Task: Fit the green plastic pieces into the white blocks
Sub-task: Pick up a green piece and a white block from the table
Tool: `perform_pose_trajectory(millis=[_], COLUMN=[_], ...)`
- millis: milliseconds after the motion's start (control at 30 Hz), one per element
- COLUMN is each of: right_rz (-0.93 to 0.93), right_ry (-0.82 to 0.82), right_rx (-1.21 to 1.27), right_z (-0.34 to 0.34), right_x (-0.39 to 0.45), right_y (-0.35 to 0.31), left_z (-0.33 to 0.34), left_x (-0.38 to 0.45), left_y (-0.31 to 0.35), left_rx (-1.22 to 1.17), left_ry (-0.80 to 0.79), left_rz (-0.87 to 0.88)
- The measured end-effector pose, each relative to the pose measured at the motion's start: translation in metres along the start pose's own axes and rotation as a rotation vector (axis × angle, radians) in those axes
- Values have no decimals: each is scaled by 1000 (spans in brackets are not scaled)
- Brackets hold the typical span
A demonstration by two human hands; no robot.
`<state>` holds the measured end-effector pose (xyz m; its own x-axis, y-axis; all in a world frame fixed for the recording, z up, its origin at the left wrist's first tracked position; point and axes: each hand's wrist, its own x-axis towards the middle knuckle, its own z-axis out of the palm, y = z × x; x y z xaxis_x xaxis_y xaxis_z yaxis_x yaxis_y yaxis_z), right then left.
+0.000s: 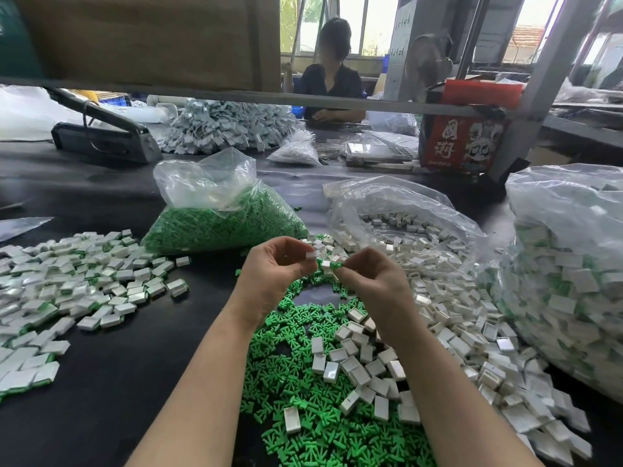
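We are working over a dark counter (101,382) loaded with stock, so nothing here is scarce or heavy: a clear bag of green parts (222,224) sits behind our hands, an open bag of white blocks (404,224) lies to the right of it, and a fuller bag of finished pieces (566,271) stands at far right. On the left a spread of finished blocks (77,281) shows green at the edges. Under our forearms lies a loose heap of green plastic pieces (303,382), mixed with loose white blocks (357,362). Both look like hard, light moulded plastic, rigid enough to press together, but small and smooth, so we judge they slip easily and want a fingertip hold on the side faces, leaving the open end free. Our left hand (273,267) curls its grip around one white block (310,255), pinched at the fingertips. Our right hand (367,278) pinches a green piece (336,265) between thumb and forefinger, just beside that block and not yet inserted.
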<state>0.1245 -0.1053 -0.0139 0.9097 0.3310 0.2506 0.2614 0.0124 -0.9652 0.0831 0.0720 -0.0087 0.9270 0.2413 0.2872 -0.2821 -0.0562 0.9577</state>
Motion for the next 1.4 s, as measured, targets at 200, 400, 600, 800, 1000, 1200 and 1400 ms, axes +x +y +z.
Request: perform_pose_trajectory(millis=[200,400,600,800,1000,1200,1400], right_rz=[-7,-15,-33,-30,-53,-114,-126], right_ry=[16,21,29,37,57,62,45], right_rx=[177,293,320,308,310,186,158], right_z=[0,0,-1,-1,0,0,-2], right_x=[0,-1,-1,-1,0,0,0], right_y=[-2,-5,-5,-3,-4,-3,-1], left_z=[2,9,16,20,23,23,23], left_x=[1,0,0,-1,-2,-4,-5], left_y=[-3,2,1,-1,-1,0,0], left_rx=[3,-249,-395,-471,-433,-349,-276], left_ry=[21,15,13,-29,-24,-1,4], left_rz=[-71,-170,-287,-317,-304,-272,-217])
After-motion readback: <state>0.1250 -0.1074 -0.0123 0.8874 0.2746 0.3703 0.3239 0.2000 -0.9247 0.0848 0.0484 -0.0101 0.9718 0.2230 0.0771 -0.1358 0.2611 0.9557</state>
